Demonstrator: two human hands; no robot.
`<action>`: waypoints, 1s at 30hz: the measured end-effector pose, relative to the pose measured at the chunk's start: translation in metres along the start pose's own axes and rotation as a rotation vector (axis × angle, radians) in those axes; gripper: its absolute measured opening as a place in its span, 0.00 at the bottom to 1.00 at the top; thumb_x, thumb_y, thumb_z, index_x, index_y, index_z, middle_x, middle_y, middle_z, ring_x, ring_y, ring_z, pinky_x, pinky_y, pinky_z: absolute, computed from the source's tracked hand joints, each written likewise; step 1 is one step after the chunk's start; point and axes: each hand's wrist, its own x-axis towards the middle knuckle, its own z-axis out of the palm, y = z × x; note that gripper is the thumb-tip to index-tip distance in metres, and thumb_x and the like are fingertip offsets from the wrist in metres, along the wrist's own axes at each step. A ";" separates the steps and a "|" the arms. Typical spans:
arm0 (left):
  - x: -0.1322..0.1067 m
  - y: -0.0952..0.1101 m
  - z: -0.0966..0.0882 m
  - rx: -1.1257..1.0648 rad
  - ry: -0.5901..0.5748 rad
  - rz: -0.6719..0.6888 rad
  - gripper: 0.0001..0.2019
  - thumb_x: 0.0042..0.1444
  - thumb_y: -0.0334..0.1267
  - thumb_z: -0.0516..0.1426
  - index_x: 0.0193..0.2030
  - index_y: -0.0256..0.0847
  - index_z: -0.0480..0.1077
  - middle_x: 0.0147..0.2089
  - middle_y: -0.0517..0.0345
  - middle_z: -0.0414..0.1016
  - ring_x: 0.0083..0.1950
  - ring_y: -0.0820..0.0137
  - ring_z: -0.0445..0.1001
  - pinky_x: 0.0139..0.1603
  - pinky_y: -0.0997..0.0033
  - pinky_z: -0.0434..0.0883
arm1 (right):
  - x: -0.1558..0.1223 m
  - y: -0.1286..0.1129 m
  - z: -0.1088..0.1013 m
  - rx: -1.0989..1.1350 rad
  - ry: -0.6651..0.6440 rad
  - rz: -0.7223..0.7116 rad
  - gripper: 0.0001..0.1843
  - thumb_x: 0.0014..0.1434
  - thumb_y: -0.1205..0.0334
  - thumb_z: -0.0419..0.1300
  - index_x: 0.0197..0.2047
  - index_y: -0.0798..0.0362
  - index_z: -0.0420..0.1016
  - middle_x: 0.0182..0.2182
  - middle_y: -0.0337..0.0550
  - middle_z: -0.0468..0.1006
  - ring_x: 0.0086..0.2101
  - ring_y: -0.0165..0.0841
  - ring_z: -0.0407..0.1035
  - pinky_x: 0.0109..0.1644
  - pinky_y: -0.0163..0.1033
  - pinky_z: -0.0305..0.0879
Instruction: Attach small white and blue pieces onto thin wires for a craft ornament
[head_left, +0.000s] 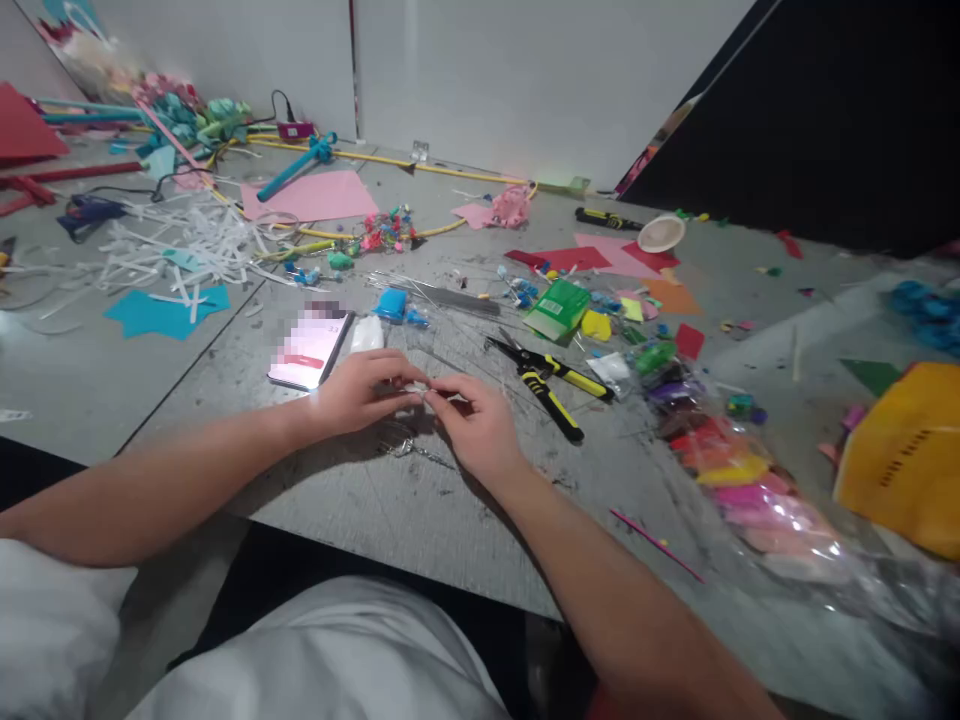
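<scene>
Over the grey table, my left hand and my right hand meet fingertip to fingertip. Both are closed in a pinch around something small and pale that I cannot make out. Just below them a silvery chain lies on the tabletop. A phone with a lit screen rests beyond my left wrist, and a small white packet is next to it. To the right of my right hand are black-and-yellow pliers, their handles spread.
A blue clay packet, thin metal rods and a green packet lie beyond my hands. Bags of coloured clay and a yellow pouch cover the right side. White strips are heaped at the left.
</scene>
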 end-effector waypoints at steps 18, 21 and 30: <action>-0.001 -0.001 -0.007 0.104 0.082 -0.137 0.13 0.84 0.49 0.73 0.57 0.41 0.89 0.45 0.54 0.90 0.42 0.64 0.83 0.52 0.65 0.81 | 0.002 -0.008 -0.010 0.267 0.063 0.214 0.12 0.54 0.54 0.59 0.33 0.55 0.69 0.32 0.44 0.79 0.23 0.26 0.72 0.20 0.29 0.67; 0.004 -0.006 -0.008 0.196 0.045 -0.251 0.11 0.80 0.45 0.76 0.59 0.41 0.88 0.45 0.55 0.90 0.40 0.64 0.82 0.50 0.65 0.79 | 0.003 -0.007 -0.010 0.281 0.084 0.231 0.13 0.48 0.55 0.63 0.30 0.56 0.70 0.33 0.47 0.80 0.25 0.29 0.75 0.20 0.29 0.69; 0.015 -0.018 -0.007 0.280 -0.036 -0.236 0.07 0.80 0.29 0.69 0.53 0.40 0.92 0.54 0.44 0.92 0.56 0.54 0.88 0.65 0.57 0.83 | -0.001 0.001 -0.003 0.249 0.005 0.248 0.17 0.50 0.51 0.62 0.37 0.56 0.75 0.27 0.43 0.79 0.23 0.27 0.71 0.25 0.32 0.71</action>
